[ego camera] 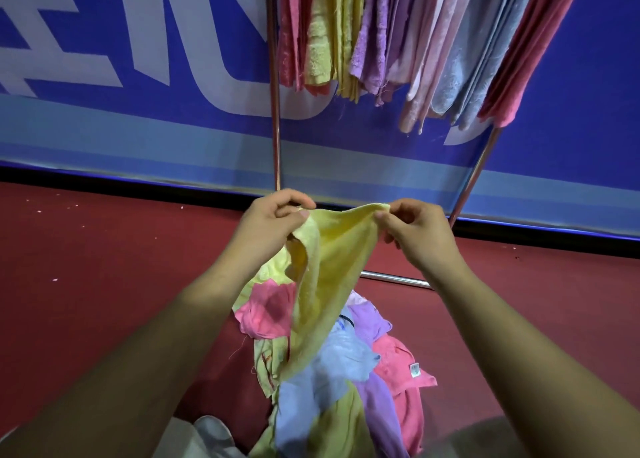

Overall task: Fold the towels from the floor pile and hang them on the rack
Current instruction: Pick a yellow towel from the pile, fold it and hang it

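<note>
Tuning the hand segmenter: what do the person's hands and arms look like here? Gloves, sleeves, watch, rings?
No gloves: the left hand and right hand are bare. The left forearm and right forearm are bare as far as the bottom edge of the view, with no sleeve showing. No watch, band, ring or marking shows on either.

Both bare forearms reach forward from the lower corners and converge toward the middle. The left hand (273,224) and right hand (417,231) are raised side by side, backs toward the camera. Each pinches the top edge of a yellow towel (332,260) between thumb and curled fingers.
</note>
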A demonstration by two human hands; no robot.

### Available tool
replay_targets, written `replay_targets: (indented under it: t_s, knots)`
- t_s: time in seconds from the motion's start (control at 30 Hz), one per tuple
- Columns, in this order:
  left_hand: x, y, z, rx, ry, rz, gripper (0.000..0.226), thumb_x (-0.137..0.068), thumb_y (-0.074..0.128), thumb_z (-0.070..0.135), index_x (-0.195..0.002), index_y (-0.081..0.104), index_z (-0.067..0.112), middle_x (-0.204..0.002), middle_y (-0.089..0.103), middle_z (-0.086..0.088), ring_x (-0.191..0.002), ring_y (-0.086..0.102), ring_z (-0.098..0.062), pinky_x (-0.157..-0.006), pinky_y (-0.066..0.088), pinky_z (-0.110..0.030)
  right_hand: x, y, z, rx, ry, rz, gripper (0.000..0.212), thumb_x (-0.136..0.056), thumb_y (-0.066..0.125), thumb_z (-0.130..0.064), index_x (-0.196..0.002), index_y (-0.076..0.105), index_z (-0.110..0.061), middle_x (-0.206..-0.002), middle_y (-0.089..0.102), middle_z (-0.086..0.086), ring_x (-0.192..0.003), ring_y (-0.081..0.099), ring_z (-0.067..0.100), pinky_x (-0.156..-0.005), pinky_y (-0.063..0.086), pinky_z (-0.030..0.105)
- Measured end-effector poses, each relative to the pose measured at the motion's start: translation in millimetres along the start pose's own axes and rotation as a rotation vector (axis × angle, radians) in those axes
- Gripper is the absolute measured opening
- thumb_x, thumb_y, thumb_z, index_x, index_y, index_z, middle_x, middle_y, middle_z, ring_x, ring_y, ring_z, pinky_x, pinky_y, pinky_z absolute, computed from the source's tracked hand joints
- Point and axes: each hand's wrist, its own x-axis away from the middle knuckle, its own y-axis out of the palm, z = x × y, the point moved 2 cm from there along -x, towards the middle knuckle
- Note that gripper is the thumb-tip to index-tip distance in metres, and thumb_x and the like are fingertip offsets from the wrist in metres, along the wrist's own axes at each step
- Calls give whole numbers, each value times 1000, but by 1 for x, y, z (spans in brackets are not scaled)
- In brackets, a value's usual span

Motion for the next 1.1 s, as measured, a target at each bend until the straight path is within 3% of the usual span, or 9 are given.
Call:
replay_targets:
  t_s: [0.1, 0.2, 0.33, 0.6, 0.67, 0.77, 0.9, 1.03, 1.1]
  knots:
    - [5, 8, 7, 112, -55, -141, 27, -95, 54, -4, -99, 74, 15, -89, 67, -16, -79, 62, -20, -70, 56, -21, 1, 2, 0, 61, -37, -33, 20, -95, 67, -20, -77, 70, -11, -55, 61, -4, -48, 49, 3, -56, 39, 21]
    - [8, 17, 8, 100, -3, -280, 35, -94, 51, -11, -108, 70, 15, -99, 74, -14, -87, 68, -18, -84, 58, -26, 4, 9, -6, 103, -89, -78, 25, -97, 63, -16, -74, 67, -23, -53, 59, -9, -48, 51, 0, -56, 42, 17]
    - [12, 19, 7, -49, 75, -214, 15, -92, 66, 3, -93, 75, 16, -81, 75, -13, -77, 72, -15, -67, 56, -25, 10, 16, -10, 20, -154, -87, 16, -94, 64, -5, -96, 64, -21, -60, 62, -3, -52, 54, 4, -58, 44, 18]
    - [13, 17, 12, -138, 119, -167, 6, -90, 71, 15, -85, 74, 13, -56, 64, -2, -55, 60, -11, -58, 43, -18, 19, 30, -17, -77, -157, -190, 29, -90, 54, 10, -89, 72, -12, -66, 67, -12, -57, 57, 6, -59, 47, 19]
    - [12, 17, 10, -151, 119, -159, 7, -89, 72, 18, -82, 73, 15, -53, 60, -1, -53, 56, -11, -61, 45, -24, 21, 31, -19, -109, -129, -191, 28, -91, 53, 9, -91, 73, -11, -66, 67, -9, -58, 58, 6, -59, 49, 24]
    - [10, 17, 9, -141, 109, -141, 11, -88, 73, 21, -78, 72, 17, -50, 50, -3, -51, 46, -13, -61, 41, -30, 25, 33, -22, -153, -97, -221, 12, -93, 63, -8, -92, 72, -16, -67, 65, 0, -61, 58, 12, -59, 51, 50]
    - [8, 15, 9, -128, 115, -129, 13, -88, 71, 22, -77, 71, 15, -55, 40, -9, -54, 36, -17, -58, 31, -30, 24, 32, -25, -208, -126, -237, 8, -88, 77, -21, -91, 72, -15, -69, 63, 6, -63, 58, 16, -63, 50, 41]
    - [7, 14, 11, -117, 120, -128, 12, -90, 72, 17, -80, 72, 11, -56, 40, -12, -51, 36, -13, -52, 30, -24, 24, 32, -22, -168, -146, -264, 2, -91, 74, -17, -90, 71, -17, -72, 67, 11, -64, 58, 17, -61, 51, 56]
    - [6, 15, 11, -94, 113, -146, 14, -91, 71, 18, -81, 71, 8, -58, 39, -9, -52, 34, -9, -52, 29, -21, 24, 33, -22, -178, -150, -261, 5, -94, 69, -14, -89, 70, -15, -69, 66, 8, -62, 57, 16, -58, 51, 53]
